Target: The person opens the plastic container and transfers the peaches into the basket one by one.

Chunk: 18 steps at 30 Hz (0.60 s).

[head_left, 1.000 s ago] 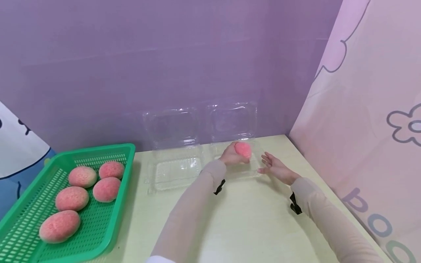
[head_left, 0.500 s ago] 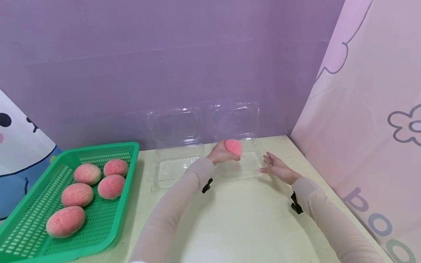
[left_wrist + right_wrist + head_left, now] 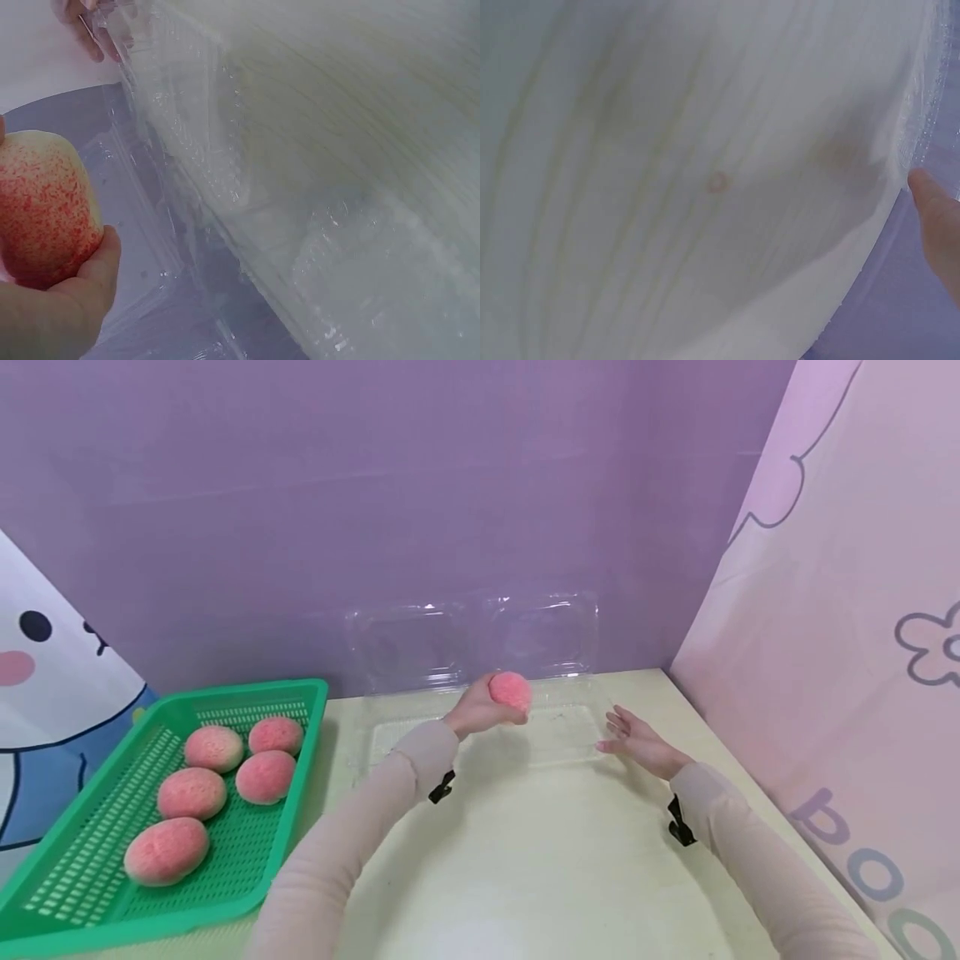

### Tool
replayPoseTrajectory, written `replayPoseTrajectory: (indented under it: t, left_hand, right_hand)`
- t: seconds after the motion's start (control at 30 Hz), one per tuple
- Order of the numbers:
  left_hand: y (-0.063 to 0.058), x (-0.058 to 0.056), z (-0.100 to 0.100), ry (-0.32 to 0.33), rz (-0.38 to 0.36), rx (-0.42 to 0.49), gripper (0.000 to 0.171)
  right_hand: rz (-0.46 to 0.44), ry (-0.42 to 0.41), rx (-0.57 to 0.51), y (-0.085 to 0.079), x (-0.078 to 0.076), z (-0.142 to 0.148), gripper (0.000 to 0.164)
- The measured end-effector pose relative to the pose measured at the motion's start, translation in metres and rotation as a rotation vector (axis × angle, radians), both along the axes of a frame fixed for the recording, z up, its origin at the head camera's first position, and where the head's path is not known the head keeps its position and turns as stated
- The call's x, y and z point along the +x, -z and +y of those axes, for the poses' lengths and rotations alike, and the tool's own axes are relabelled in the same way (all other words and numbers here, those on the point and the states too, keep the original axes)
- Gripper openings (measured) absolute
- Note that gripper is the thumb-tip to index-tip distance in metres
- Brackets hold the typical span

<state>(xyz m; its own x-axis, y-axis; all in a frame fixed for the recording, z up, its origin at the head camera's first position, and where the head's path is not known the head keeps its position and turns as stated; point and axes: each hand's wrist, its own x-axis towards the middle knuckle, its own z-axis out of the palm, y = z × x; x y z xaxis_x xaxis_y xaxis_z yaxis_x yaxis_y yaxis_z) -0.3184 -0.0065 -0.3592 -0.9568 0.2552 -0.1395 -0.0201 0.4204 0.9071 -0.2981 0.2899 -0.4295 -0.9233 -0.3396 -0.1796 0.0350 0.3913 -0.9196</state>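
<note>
My left hand [image 3: 474, 710] holds a pink peach [image 3: 512, 691] above the front of two clear plastic clamshell boxes. In the left wrist view the peach [image 3: 45, 210] shows red speckles on pale yellow, with the thumb curled against its side. Both boxes have their lids raised against the purple wall. The left box [image 3: 375, 739] is partly covered by my left forearm; the right box [image 3: 570, 722] has no peach in it. At the right box's edge my right hand [image 3: 641, 747] has its fingers extended; its thumb [image 3: 934, 217] shows beside the clear plastic in the right wrist view.
A green plastic basket [image 3: 297, 785] stands on the left of the pale table [image 3: 540, 860], with several peaches [image 3: 166, 852] lying in it. The purple wall [image 3: 450, 485] rises right behind the boxes. A pink patterned sheet [image 3: 832, 652] borders the right side.
My left hand has moved left with the peach, away from above the right box toward the left one. My right hand stays at the right box's edge. The head view has turned slightly left.
</note>
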Motion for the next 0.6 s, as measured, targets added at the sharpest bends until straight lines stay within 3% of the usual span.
replayPoseTrajectory:
  t: [0.27,0.6]
  left_hand:
    - [-0.015,0.015,-0.016,-0.018,-0.001,-0.021,0.084]
    - [-0.024,0.04,-0.035,-0.009,-0.031,-0.059,0.087]
  right_hand:
    - [-0.01,0.003,0.005,-0.002,-0.001,0.001,0.095]
    - [-0.004,-0.011,0.006,0.001,-0.002,0.002,0.097]
